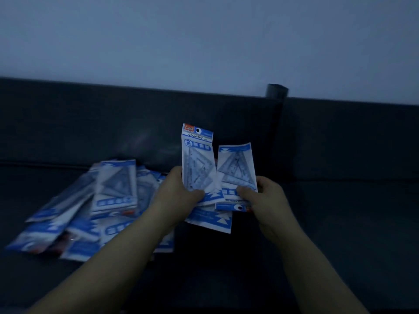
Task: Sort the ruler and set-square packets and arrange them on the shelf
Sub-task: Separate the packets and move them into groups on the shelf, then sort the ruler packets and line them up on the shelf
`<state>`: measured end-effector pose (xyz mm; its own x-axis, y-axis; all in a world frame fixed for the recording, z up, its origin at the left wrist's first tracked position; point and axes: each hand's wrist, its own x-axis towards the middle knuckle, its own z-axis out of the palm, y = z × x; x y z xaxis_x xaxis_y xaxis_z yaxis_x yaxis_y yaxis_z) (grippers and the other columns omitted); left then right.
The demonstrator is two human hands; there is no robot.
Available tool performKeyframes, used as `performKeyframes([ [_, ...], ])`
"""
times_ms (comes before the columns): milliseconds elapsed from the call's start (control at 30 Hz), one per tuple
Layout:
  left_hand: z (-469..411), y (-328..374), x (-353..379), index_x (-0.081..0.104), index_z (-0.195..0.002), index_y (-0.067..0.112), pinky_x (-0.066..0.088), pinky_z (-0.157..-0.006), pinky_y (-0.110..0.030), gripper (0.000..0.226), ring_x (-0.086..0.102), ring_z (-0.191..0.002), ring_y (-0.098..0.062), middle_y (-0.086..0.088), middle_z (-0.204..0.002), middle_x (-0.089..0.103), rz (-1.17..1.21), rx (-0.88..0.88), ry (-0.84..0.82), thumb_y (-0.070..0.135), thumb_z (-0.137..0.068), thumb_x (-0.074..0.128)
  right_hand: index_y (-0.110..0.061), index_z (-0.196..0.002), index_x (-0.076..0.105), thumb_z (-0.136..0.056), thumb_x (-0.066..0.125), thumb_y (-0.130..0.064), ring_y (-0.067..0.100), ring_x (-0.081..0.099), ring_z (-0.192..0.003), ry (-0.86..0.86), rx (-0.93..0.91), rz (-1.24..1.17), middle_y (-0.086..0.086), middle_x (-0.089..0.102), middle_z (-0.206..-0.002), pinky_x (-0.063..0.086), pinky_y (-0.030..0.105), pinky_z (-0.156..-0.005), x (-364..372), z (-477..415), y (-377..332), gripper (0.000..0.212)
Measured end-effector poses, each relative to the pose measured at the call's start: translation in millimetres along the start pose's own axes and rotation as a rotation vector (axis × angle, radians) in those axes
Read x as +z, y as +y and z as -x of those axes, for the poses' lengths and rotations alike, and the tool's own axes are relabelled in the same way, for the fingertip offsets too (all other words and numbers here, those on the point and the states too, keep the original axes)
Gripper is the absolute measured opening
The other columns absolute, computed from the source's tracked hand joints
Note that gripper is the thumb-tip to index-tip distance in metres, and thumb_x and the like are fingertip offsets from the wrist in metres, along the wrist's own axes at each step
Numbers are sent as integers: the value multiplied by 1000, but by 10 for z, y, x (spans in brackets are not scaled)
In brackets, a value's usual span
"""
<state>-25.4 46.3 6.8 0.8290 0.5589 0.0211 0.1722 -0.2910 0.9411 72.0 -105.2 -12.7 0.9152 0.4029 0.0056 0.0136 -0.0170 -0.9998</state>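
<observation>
Head view: sorting step, roughly midway by my read. Left hand (179,189) pinches an upright set-square packet (196,159), thumb on its front. Right hand (269,200) pinches a second packet (238,171), header down. Loose pile (90,205) lies left of the left fingers. Next: probably flip the inverted one and square the edges. Shelf (351,211) right of the right fingers looks free; back wall (136,123) rises beyond the fingertips.

Loose packets (95,200) lie left of the hand-held packets (217,175)
</observation>
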Motion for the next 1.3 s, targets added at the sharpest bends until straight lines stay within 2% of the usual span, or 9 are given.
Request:
performKeyframes([
  [200,120,-342,-1003,46,-113,23,47,-73,-29,38,59,-93,-18,0,-111,60,-94,-53,128,14,-84,69,-19,-86,58,-87,64,-4,17,66,-76,-125,21,13,4,67,-90,55,25,-56,1070,139,-10,16],
  [300,127,-468,-1302,44,-116,20,45,-66,-26,40,56,-90,-16,-3,-116,60,-192,-24,152,12,-85,68,-21,-89,56,-88,62,-6,14,63,-77,-163,15,113,1,64,-92,51,23,-56,1393,179,4,16],
  [433,123,-573,-1517,35,-140,11,43,-74,-28,59,57,-105,-22,-7,-127,57,-356,-24,144,9,-88,61,-16,-102,53,-88,61,-9,13,59,-79,-154,-52,370,5,62,-100,45,21,-57,1588,195,75,18],
  [567,105,-688,-1586,56,-118,11,42,-72,-25,33,58,-101,-22,-8,-114,61,-554,24,136,13,-85,61,-15,-102,54,-86,63,-20,19,57,-92,-166,-117,711,9,55,-113,48,26,-70,1618,195,149,19],
  [667,122,-739,-1628,56,-127,12,43,-90,-30,43,53,-113,-25,-9,-123,57,-702,69,187,26,-87,63,-10,-111,58,-88,61,-25,21,47,-111,-183,-192,866,4,44,-117,41,27,-89,1665,208,101,28],
  [767,175,-769,-1705,56,-130,18,43,-97,-35,45,52,-116,-24,-4,-128,56,-729,72,250,36,-89,59,-10,-106,61,-89,59,-24,20,48,-112,-250,-324,869,3,50,-113,41,28,-89,1823,218,-12,22],
  [1067,452,-1032,-2309,59,-124,20,47,-91,-33,36,56,-111,-20,0,-121,61,-822,20,406,36,-91,54,-11,-133,49,-95,51,-32,20,46,-124,-481,-563,929,5,52,-134,26,40,-114,2642,381,-141,43],
  [1200,632,-1198,-2785,58,-126,22,47,-93,-33,39,57,-112,-18,2,-124,62,-823,-17,491,41,-92,53,-14,-137,48,-95,51,-34,15,42,-128,-515,-652,932,0,49,-139,25,34,-114,3159,524,-186,47],
  [1300,759,-1318,-3184,58,-124,23,49,-91,-35,38,59,-109,-16,2,-120,63,-797,-40,540,41,-92,53,-15,-139,44,-96,50,-35,11,37,-133,-544,-702,934,-3,45,-144,13,33,-119,3605,647,-229,49],
])
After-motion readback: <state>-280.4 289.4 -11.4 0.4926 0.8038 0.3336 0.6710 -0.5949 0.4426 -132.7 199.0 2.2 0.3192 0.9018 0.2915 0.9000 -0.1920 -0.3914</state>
